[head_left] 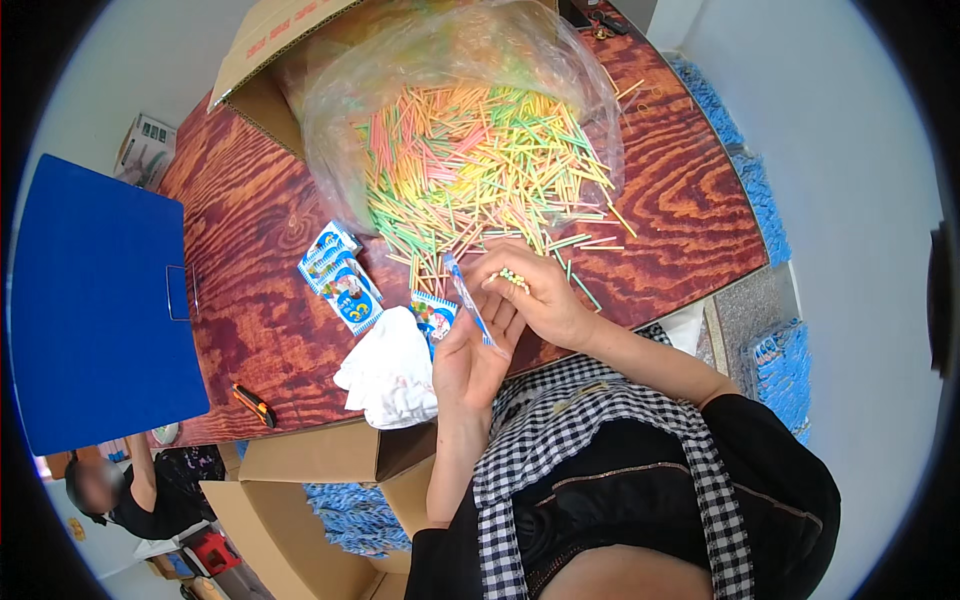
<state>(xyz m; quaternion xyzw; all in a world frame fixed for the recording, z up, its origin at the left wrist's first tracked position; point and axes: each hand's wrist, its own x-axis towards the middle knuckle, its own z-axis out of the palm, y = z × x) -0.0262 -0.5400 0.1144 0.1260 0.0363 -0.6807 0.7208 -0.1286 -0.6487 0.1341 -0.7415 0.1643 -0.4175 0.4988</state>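
Observation:
My right hand (545,300) is closed around a small bundle of thin pastel sticks (510,279), their ends poking out by the thumb. Close beside it, my left hand (468,372) holds a blue-and-white plastic packet (466,294), seen nearly edge-on; whether anything is inside I cannot tell. Just beyond both hands, a heap of loose pink, yellow, green and orange sticks (470,165) spills from a clear plastic bag (335,165) lying in a tipped cardboard box (262,55). Another packet (432,312) lies partly behind my left hand. Several similar packets (342,280) overlap to its left.
White cloth gloves (388,372) and an orange-black box cutter (254,405) lie on the wood-patterned table (250,330). Below its edge, an open carton (270,530) contains blue packets (355,515). A blue panel (105,310) stands left, near another person (165,495). More blue packets (780,375) are stacked at right.

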